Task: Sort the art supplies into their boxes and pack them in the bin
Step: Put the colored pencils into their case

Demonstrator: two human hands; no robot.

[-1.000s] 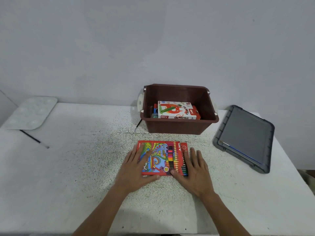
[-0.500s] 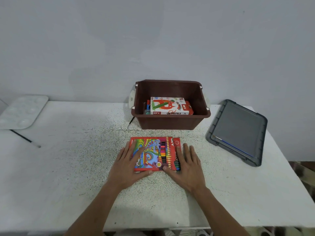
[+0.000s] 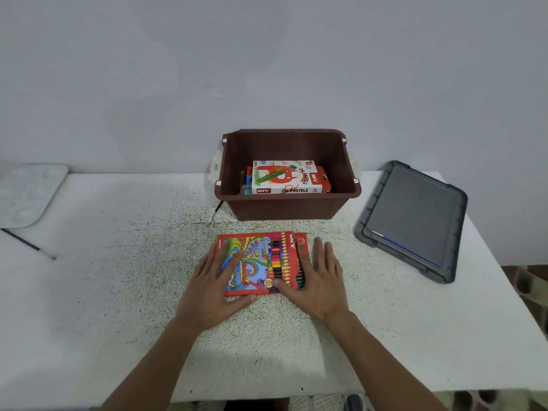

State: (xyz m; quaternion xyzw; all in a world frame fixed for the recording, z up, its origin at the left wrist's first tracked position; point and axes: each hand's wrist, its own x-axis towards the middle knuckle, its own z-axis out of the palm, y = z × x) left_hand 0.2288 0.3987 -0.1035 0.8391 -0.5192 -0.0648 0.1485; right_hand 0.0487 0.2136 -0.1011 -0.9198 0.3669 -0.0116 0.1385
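A red colour pencil box (image 3: 261, 261) lies flat on the table in front of the brown bin (image 3: 284, 207). My left hand (image 3: 212, 287) rests flat on the box's left half, fingers straight and thumb along its near edge. My right hand (image 3: 318, 280) lies flat over its right edge, thumb on the pencil window. Inside the bin an oil pastels box (image 3: 289, 177) lies on top of other supplies that are mostly hidden.
The grey bin lid (image 3: 413, 219) lies to the right of the bin. A white paint palette (image 3: 28, 194) and a thin black brush (image 3: 28, 244) sit at the far left. Another brush (image 3: 215, 213) lies by the bin's left corner. The table's near edge is close to my arms.
The camera view has shifted slightly. Both hands stay flat on the pencil box, which has not visibly moved on the table.
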